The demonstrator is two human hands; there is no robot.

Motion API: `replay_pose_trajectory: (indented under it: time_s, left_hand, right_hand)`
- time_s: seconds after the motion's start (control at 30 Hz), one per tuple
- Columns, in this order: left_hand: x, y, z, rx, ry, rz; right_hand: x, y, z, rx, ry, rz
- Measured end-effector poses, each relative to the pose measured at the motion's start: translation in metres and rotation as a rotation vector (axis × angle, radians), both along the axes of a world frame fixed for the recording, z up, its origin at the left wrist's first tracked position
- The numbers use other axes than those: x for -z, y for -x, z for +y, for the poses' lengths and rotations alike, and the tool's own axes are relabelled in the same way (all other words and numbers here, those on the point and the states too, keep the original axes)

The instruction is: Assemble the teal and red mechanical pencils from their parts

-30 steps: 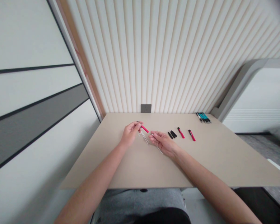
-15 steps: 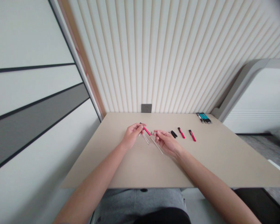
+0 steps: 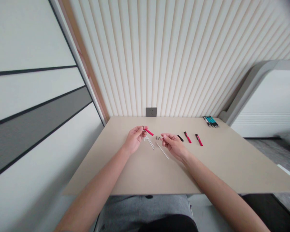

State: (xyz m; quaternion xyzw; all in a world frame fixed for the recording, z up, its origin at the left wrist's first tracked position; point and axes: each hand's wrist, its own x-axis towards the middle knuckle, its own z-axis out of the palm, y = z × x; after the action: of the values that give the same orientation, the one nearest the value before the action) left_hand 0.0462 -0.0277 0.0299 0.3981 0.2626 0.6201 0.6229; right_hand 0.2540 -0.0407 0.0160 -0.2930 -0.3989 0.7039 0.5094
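A red pen barrel (image 3: pixel 149 132) with a dark end is pinched between the fingers of my left hand (image 3: pixel 135 138), just above the table. My right hand (image 3: pixel 171 142) is closed at the fingertips on a small whitish part (image 3: pixel 161 137), a short way right of the barrel. Thin white refills (image 3: pixel 150 142) lie below my left hand. Another white refill (image 3: pixel 162 150) rests slantwise between the hands. Small dark grey pieces (image 3: pixel 156 138) sit between my fingertips. A black part (image 3: pixel 180 138) shows just beyond my right hand.
Two red and black pens (image 3: pixel 187 137) (image 3: pixel 199 140) lie right of my right hand on the beige table (image 3: pixel 222 161). Several teal and black pens (image 3: pixel 211 121) lie side by side at the back right. A socket (image 3: pixel 151 112) is on the wall.
The red barrel has moved slightly up and left with my left hand and tilts flatter. My right hand has shifted slightly, showing more of the small grey pieces.
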Motion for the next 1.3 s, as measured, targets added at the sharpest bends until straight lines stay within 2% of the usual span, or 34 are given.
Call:
replay_pose_trajectory:
  time_s: [0.23,0.33,0.47,0.57,0.67,0.8,1.0,1.3]
  left_hand:
    - [0.0,-0.006,-0.008,0.163,-0.026,0.064]
    - [0.001,-0.007,-0.01,0.182,-0.041,0.084]
    - [0.006,-0.006,-0.008,0.153,-0.07,0.147]
    - [0.012,-0.007,-0.006,0.098,-0.138,0.304]
    - [0.015,-0.011,-0.007,0.011,-0.239,0.497]
    - [0.014,-0.013,-0.011,-0.046,-0.408,0.637]
    - [0.012,-0.013,-0.012,-0.079,-0.54,0.75]
    - [0.007,-0.013,-0.013,-0.12,-0.616,0.834]
  right_hand:
    - [0.001,0.001,-0.001,0.018,-0.081,-0.04]
    - [0.0,-0.001,0.0,0.037,-0.096,-0.04]
    - [0.0,-0.003,0.001,0.1,-0.143,-0.09]
    - [0.001,-0.003,0.0,0.194,-0.26,-0.196]
    - [0.001,0.0,-0.004,0.283,-0.383,-0.308]
    - [0.001,0.004,-0.01,0.327,-0.471,-0.405]
    - [0.003,0.008,-0.013,0.365,-0.557,-0.526]
    - [0.003,0.009,-0.014,0.389,-0.62,-0.615]
